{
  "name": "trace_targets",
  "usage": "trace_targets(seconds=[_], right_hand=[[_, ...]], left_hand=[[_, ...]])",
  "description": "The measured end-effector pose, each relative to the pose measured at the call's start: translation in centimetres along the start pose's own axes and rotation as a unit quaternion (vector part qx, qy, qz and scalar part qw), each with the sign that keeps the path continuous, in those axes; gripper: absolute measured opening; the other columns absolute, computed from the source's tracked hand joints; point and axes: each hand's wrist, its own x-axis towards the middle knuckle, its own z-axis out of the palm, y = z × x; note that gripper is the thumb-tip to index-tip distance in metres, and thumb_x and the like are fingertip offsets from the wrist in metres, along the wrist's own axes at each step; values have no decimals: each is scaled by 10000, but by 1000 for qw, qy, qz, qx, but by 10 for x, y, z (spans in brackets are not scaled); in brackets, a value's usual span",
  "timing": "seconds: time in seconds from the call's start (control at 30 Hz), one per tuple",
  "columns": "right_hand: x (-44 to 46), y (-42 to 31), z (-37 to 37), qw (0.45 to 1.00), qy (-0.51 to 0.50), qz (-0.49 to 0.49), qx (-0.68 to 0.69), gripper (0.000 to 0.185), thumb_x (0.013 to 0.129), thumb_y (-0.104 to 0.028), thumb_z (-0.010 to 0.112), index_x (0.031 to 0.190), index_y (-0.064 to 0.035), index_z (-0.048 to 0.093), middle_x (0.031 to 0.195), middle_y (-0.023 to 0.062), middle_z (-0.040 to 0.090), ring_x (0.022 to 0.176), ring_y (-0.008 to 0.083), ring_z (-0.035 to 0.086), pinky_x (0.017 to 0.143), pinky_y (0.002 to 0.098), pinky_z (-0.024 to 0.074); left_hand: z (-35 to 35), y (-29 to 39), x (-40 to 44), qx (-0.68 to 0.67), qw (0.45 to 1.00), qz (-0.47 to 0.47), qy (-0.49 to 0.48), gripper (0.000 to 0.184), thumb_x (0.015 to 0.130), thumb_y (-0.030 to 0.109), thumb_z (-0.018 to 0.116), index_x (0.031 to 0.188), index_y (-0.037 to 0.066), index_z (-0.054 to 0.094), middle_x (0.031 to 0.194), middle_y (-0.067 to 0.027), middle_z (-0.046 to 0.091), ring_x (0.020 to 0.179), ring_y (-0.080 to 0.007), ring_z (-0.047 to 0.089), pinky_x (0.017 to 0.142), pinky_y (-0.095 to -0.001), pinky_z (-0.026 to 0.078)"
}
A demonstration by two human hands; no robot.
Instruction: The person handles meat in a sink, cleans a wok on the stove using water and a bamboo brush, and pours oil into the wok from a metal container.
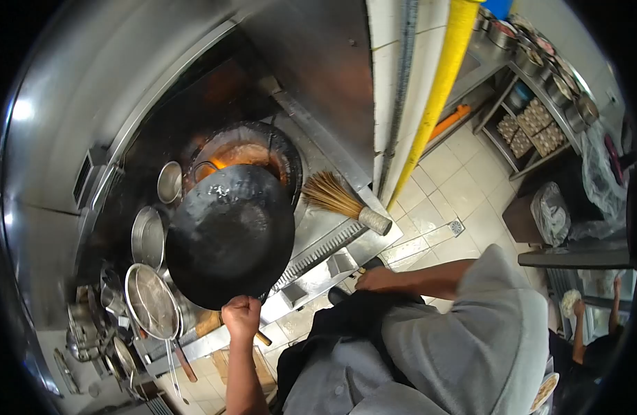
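A dark wok (225, 235) is tilted up off the burner (246, 155), where orange flame shows behind its far edge. My left hand (241, 317) is closed in a fist at the wok's near edge, gripping it there; the gripped part is hidden by the fingers. Near the stove's front edge (342, 266), my right hand (375, 279) is low and closed, with a small shiny piece beside its fingers that I cannot make out. A bamboo wok brush (335, 197) with a pale bound handle lies on the stove top, right of the wok.
A mesh strainer (152, 301), a metal bowl (148, 237) and a ladle (170, 181) sit left of the wok. A yellow pipe (439, 90) runs beside the stove. Shelves (508, 142) and a bin (529, 218) stand across the tiled floor. Another person's hand (578, 308) shows far right.
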Motion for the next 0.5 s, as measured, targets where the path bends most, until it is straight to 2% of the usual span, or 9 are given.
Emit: trace_targets(seconds=[0.07,0.1,0.13,0.17,0.23,0.27,0.3,0.4,0.5], right_hand=[[9,1,36,999,-39,13,21,365,856,-193,541,1194,-70,602,1217,147,619,1124,327,607,939,447,495],[11,10,58,987,43,-19,-156,410,866,-189,526,1257,-75,577,1296,131,583,1224,304,537,1015,478,425],[14,15,60,936,123,-50,-327,458,875,-184,512,1319,-79,552,1376,114,548,1325,282,467,1091,510,356],[19,21,63,934,135,-40,-328,458,875,-184,512,1319,-79,552,1376,114,548,1325,282,467,1091,510,356],[23,10,67,950,-26,266,-163,594,931,-324,474,1460,-64,403,1536,87,379,1415,285,349,1094,575,293],[34,45,132,924,19,297,-239,724,902,-296,543,1531,-65,269,1619,99,212,1444,303,314,1089,568,314],[34,36,120,920,32,313,-234,724,902,-296,543,1531,-65,269,1619,99,212,1444,303,314,1089,568,314],[28,17,75,914,-76,397,35,790,845,-259,620,1527,-59,277,1626,149,166,1473,346,245,1082,574,349],[48,50,78,914,-134,378,65,763,831,-303,635,1491,-53,347,1587,235,214,1424,371,334,1095,504,376]], left_hand=[[21,-9,7,-16,999,31,28,257,745,75,622,533,-5,501,518,-176,493,464,-325,527,477,-400,420],[34,-14,10,-17,998,42,45,255,750,78,622,539,-9,507,516,-179,489,467,-327,529,476,-402,418],[47,-17,14,-56,998,9,37,252,757,83,619,549,-13,513,521,-182,489,470,-328,524,480,-404,416],[54,-24,20,-87,996,-20,22,250,764,88,617,559,-17,519,526,-186,489,473,-329,520,483,-406,414],[67,-15,34,-51,995,60,60,259,784,116,602,583,-32,533,553,-200,501,468,-335,499,495,-414,412],[69,-10,39,-42,997,48,52,266,789,120,596,583,-34,529,560,-207,507,476,-347,512,499,-423,415],[73,-5,47,-38,997,36,47,273,793,125,590,583,-37,526,568,-214,514,485,-359,526,503,-433,418],[96,-23,67,-38,994,70,80,293,804,130,578,575,-39,512,570,-228,518,489,-379,536,499,-453,420],[98,-16,74,-66,992,73,85,315,821,136,573,568,-41,514,552,-227,517,478,-385,525,492,-468,412]])
